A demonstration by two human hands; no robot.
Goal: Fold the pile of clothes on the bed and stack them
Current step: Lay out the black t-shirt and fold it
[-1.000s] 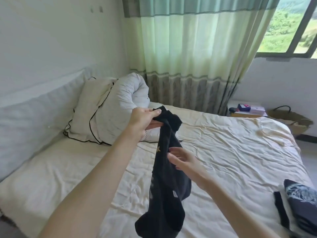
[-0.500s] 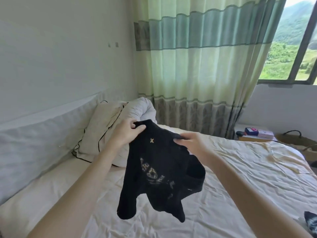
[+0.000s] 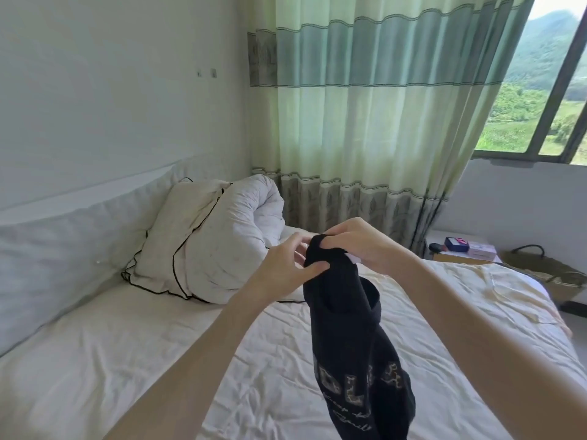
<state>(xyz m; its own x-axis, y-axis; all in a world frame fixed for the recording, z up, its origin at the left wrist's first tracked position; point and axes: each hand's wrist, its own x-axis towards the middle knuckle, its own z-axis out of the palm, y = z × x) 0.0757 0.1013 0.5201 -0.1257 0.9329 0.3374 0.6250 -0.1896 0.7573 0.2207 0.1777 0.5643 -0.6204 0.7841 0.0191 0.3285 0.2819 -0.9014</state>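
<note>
A black garment (image 3: 355, 350) with pale lettering hangs in the air over the bed (image 3: 127, 360), gathered into a narrow bundle at its top. My left hand (image 3: 286, 265) pinches the top edge with thumb and fingers. My right hand (image 3: 359, 242) grips the same top edge from the other side, fingers curled over the cloth. Both hands are close together, nearly touching. The garment's lower end runs out of the bottom of the frame.
A white pillow with black piping and a rolled duvet (image 3: 216, 236) lie against the headboard. A curtain (image 3: 365, 122) hangs behind. A bedside table with small boxes (image 3: 460, 247) and a woven basket (image 3: 552, 274) stand at the right.
My hands came together, so the garment went from spread wide between them to bunched at one point. The camera has tilted up; the dark clothes at the lower right are out of view.
</note>
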